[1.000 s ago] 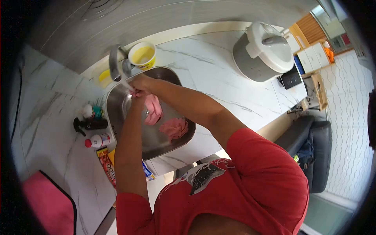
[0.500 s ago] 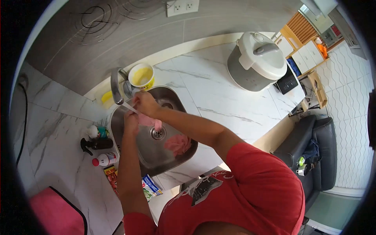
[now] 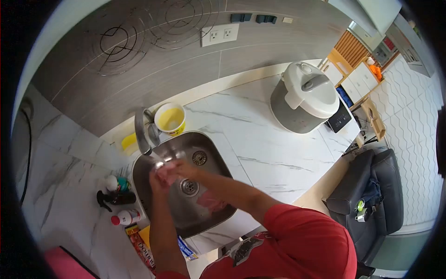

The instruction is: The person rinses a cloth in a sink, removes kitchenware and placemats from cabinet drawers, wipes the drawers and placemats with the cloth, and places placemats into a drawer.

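My left grip [image 3: 159, 183] and right grip [image 3: 183, 168] pinch a bunched pink cloth [image 3: 167, 172] just below the faucet [image 3: 141, 132].
It's over the far-left sink [image 3: 191, 215]; I judge it soft, limp, slippery when wet, light but heavier soaked, best gathered by the fistful. Its bunch seems to slant from near left to far right; blur hides its ends. Another pink cloth [image 3: 211, 202] lies crumpled nearer, rightward.

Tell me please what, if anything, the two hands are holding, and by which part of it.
A pink cloth, bunched between the left hand and the right hand below the tap; which part they grip cannot be told.
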Action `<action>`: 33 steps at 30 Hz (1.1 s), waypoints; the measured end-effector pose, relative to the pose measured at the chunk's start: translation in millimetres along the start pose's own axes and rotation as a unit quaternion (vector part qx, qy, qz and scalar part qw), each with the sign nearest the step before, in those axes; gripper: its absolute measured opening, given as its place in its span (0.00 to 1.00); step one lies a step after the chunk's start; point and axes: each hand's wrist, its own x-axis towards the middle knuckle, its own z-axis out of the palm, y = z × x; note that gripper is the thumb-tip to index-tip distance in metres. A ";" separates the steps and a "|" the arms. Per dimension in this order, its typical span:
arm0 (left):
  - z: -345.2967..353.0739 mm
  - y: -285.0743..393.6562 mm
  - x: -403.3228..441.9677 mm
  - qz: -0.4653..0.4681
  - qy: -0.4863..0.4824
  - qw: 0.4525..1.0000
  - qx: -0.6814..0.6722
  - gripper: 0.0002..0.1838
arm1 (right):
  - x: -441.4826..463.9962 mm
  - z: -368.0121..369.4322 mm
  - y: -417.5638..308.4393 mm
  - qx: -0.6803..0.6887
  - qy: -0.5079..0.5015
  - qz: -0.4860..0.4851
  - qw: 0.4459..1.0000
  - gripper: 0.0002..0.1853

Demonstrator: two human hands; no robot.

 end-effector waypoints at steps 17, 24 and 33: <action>-15.4 -35.0 2.1 -0.069 0.089 0.891 0.439 0.17 | 73.3 -66.5 81.4 -0.425 0.022 -0.248 0.870 0.08; 37.2 -20.0 -15.3 -0.057 0.155 0.906 0.391 0.10 | 62.0 -79.5 96.4 -0.158 0.088 0.137 0.974 0.13; 35.9 -12.9 -38.8 -0.050 0.169 0.983 0.057 0.13 | 26.0 -44.9 106.7 -0.019 -0.007 -0.012 1.000 0.24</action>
